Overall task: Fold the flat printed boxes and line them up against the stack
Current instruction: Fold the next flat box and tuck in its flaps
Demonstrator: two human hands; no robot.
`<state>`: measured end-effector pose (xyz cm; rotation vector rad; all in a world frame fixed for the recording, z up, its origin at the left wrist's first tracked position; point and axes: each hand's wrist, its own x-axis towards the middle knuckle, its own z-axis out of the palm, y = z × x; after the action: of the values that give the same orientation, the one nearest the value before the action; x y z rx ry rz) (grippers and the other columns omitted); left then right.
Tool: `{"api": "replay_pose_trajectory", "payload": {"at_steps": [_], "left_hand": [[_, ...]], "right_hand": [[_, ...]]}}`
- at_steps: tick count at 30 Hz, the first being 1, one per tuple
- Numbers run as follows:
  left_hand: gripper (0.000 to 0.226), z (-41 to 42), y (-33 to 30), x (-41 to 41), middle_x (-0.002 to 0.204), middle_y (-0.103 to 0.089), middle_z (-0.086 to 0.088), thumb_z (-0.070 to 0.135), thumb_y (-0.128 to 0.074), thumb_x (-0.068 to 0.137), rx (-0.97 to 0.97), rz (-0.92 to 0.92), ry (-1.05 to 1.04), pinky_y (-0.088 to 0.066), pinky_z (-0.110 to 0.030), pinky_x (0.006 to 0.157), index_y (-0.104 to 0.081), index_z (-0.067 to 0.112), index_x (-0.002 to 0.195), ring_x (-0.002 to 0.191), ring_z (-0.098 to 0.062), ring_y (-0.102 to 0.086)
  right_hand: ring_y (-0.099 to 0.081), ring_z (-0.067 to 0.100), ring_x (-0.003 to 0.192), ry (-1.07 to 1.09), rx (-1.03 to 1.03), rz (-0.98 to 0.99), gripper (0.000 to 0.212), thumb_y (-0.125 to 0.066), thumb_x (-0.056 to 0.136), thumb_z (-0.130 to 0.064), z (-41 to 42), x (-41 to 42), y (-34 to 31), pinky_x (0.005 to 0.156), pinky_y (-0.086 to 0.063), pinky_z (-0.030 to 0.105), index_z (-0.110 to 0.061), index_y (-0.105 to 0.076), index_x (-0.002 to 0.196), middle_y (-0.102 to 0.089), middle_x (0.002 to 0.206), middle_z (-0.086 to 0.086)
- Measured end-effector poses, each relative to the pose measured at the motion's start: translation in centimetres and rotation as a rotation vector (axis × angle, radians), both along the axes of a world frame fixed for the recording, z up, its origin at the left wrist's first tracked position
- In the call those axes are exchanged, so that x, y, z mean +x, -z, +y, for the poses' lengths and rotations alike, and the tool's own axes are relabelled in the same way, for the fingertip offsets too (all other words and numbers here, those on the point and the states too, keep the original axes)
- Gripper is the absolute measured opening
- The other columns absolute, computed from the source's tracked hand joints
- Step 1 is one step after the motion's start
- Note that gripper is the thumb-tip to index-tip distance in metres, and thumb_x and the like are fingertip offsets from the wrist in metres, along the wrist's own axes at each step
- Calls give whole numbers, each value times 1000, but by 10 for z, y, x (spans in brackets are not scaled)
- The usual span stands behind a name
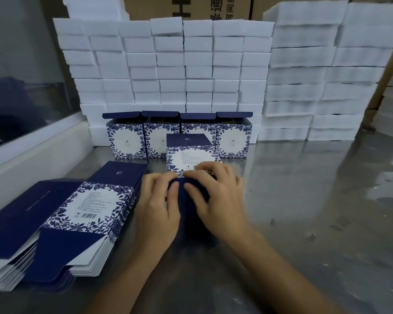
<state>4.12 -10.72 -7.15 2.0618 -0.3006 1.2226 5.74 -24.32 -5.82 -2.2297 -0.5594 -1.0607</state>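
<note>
Far left: white ledge (32,152) below a window pane, running along the table (315,200), which has a reflective grey metal surface. Front left on the table: pile of flat printed boxes (93,200), navy with blue-and-white floral border, text panel and barcode facing up; a second pile of flat navy blanks (11,225) lies just beside it on the left, partly under it. Centre: left hand (156,207) and right hand (216,196) both on one box being folded (188,159), which lies tilted with its printed text face up and its navy end flap toward the camera. Left hand fingers curled over the near navy flap, thumb on top. Right hand fingers curled over the box's right near edge, thumb pressing the same flap; right hand slightly motion-blurred. Both hands grasping the box. Behind it: row of four folded boxes (126,141) standing upright side by side, touching one another, top lids open and tipped back, backs against the stack of white foam blocks (168,69). The box in hand partly hides the third of the row. Right: taller stack of wider white foam slabs (327,75). Top background: brown cartons (191,7) with black printed characters.
</note>
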Motion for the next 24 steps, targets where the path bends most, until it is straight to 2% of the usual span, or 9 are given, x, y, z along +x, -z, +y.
{"api": "replay_pose_trajectory", "payload": {"at_steps": [3, 7, 10, 12, 14, 17, 20, 24], "left_hand": [[23, -1, -2, 5, 106, -55, -15, 11, -52, 96, -7, -5, -27, -44, -22, 73, -66, -1, 110, 87, -17, -55], [33, -2, -1, 12, 116, -58, -20, 20, -44, 98, -5, -8, -25, -38, -17, 82, -65, -3, 110, 101, -17, -53], [32, -2, 3, 14, 122, -58, -16, 22, -44, 99, -14, 11, -3, -46, -25, 85, -63, 0, 113, 107, -19, -55], [29, 0, 7, 14, 123, -57, -10, 23, -49, 98, -47, 56, 33, -56, -42, 80, -59, 5, 118, 106, -22, -58], [34, 3, 10, 13, 121, -57, -3, 28, -56, 93, -77, 119, 87, -56, -48, 76, -51, 15, 123, 103, -22, -61], [50, 3, 14, 13, 120, -57, 1, 28, -71, 85, -108, 187, 145, -55, -50, 78, -40, 29, 125, 103, -25, -64], [64, 2, 17, 14, 123, -57, 3, 22, -79, 79, -92, 208, 143, -55, -49, 80, -36, 36, 125, 105, -24, -64], [77, 8, 20, 16, 123, -56, 10, 25, -84, 71, -88, 208, 146, -57, -46, 78, -32, 44, 125, 106, -19, -64]], "right_hand": [[-53, 16, 109, 23, 32, 27, 16, -63, 94, -30, 10, 1, 0, 91, -38, 43, -32, -71, 108, -60, 113, -10], [-52, 14, 107, 14, 45, 33, 12, -64, 94, -29, 10, 8, -2, 88, -38, 44, -35, -70, 102, -59, 110, -13], [-54, 15, 106, 17, 62, 15, 11, -63, 94, -33, 8, 11, 0, 86, -41, 44, -32, -70, 102, -60, 109, -11], [-54, 18, 105, 8, 99, -20, 15, -62, 95, -32, 4, 14, 5, 84, -45, 43, -24, -71, 103, -62, 110, -6], [-52, 19, 106, -23, 136, -49, 20, -60, 95, -30, -2, 16, 10, 86, -48, 39, -17, -71, 105, -62, 111, 0], [-49, 17, 104, -43, 177, -44, 17, -62, 95, -27, -6, 19, 10, 85, -45, 29, -15, -71, 102, -59, 109, 1], [-48, 15, 101, -32, 201, -19, 9, -66, 92, -21, -6, 21, 9, 81, -45, 27, -16, -70, 98, -57, 106, -2], [-52, 17, 110, -67, 191, -33, 17, -65, 94, -22, -10, 20, 13, 90, -43, 18, -13, -70, 108, -58, 116, 3]]}}
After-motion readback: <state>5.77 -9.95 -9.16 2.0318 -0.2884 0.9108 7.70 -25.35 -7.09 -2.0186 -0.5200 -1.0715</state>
